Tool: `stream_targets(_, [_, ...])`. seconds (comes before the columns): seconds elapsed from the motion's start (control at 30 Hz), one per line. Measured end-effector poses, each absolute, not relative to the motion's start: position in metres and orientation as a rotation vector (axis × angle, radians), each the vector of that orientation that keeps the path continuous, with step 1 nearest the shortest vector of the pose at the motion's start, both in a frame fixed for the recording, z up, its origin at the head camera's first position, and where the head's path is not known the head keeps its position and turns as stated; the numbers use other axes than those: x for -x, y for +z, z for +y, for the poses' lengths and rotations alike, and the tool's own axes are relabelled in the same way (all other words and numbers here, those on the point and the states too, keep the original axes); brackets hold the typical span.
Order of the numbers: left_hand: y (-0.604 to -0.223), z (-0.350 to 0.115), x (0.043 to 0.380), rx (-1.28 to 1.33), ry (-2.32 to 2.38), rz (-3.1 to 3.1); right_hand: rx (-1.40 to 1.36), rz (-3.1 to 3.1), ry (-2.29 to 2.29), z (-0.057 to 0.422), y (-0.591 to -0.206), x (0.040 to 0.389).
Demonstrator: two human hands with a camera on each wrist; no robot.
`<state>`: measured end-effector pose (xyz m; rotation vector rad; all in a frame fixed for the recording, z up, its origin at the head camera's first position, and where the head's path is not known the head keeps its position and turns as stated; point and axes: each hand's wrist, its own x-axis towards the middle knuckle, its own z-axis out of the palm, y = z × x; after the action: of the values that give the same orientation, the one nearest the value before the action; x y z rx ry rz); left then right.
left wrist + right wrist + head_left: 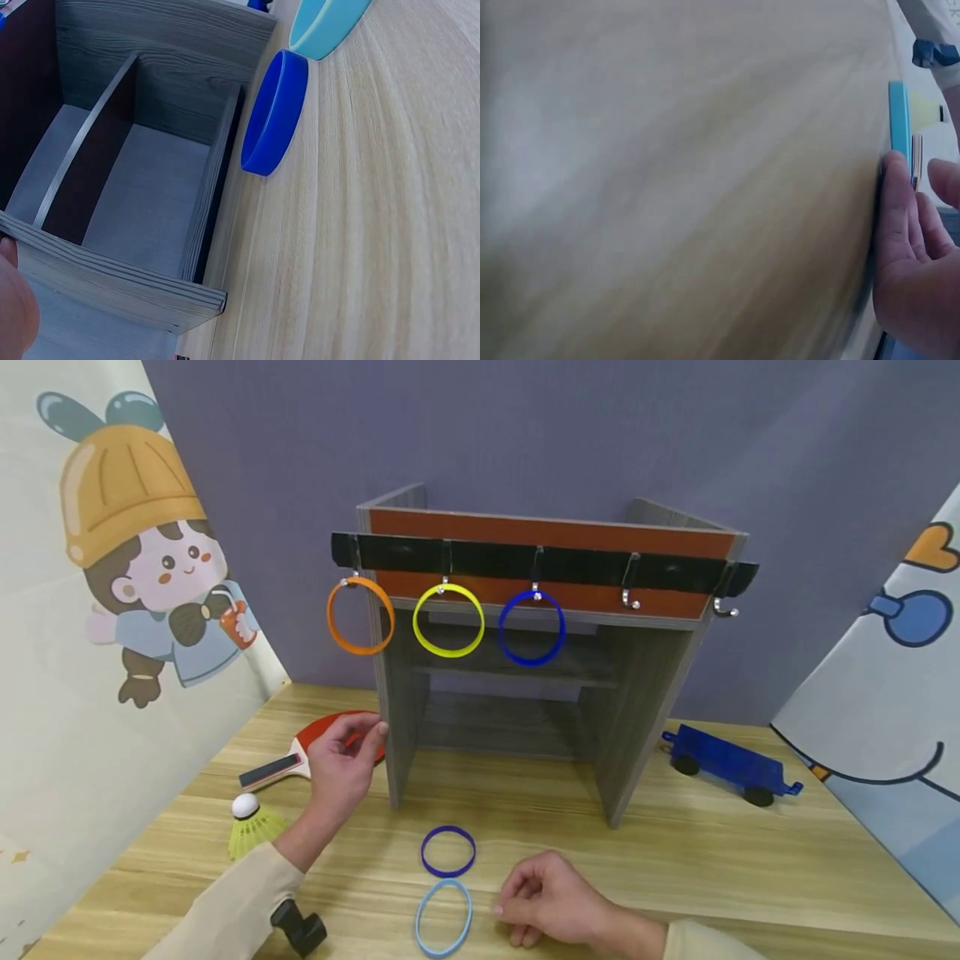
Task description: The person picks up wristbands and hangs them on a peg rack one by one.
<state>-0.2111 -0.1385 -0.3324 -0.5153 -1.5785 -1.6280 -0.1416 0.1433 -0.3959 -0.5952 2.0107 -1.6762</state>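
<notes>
My left hand (343,758) is at the left side panel of a grey wooden shelf unit (651,718), fingers bent loosely, thumb close to the panel's edge. In the left wrist view, part of that hand (13,311) shows beside the panel; whether it touches is unclear. My right hand (553,900) hovers or rests low over the table with relaxed fingers, holding nothing. Just left of it lies a light blue wristband (418,920), with a dark blue wristband (423,852) behind. Orange (328,618), yellow (415,625) and blue (502,631) wristbands hang from the unit's left three hooks.
Two hooks on the right of the black rail (585,563) hold no band. A red table tennis paddle (270,771) and a yellow shuttlecock (251,831) lie at the left. A blue toy trailer (727,757) stands right of the unit on the wooden table (750,860).
</notes>
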Motion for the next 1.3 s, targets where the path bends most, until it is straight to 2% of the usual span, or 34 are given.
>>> stream_targets(0.4, [-0.331,-0.138,0.211,0.529,-1.65,-1.563,0.522,1.961,-1.727,0.121,-0.402,0.138])
stream_targets(1.3, [-0.331,-0.139,0.211,0.532,-1.614,-1.596,0.36,2.064,-1.659,0.101,-0.399,0.146])
